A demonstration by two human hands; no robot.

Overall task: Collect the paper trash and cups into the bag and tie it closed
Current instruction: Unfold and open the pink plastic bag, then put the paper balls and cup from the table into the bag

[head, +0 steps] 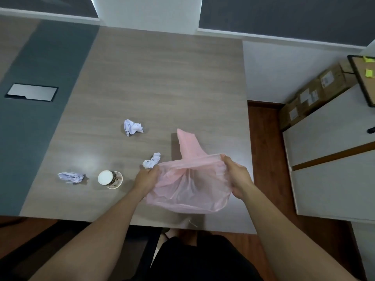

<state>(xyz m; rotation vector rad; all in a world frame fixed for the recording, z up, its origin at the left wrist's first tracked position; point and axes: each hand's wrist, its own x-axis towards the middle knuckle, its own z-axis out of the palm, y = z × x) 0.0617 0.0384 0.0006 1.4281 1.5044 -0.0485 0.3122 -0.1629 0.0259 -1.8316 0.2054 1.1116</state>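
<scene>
A thin pink plastic bag (188,187) is held over the near right part of the wooden table (154,84), its mouth stretched wide toward me. My left hand (147,178) grips the left side of the rim and my right hand (236,175) grips the right side. One bag handle sticks up behind the rim. Three crumpled white paper balls lie on the table: one (132,127) farther back, one (151,160) just beyond my left hand, one (71,177) at the near left. A paper cup (110,179) stands upside down between the left ball and my left hand.
A flat grey panel (31,92) sits in the dark strip along the table's left side. A white cabinet (332,159) stands to the right across a strip of red-brown floor, with cardboard boxes (316,92) behind it. The table's near edge runs just under the bag.
</scene>
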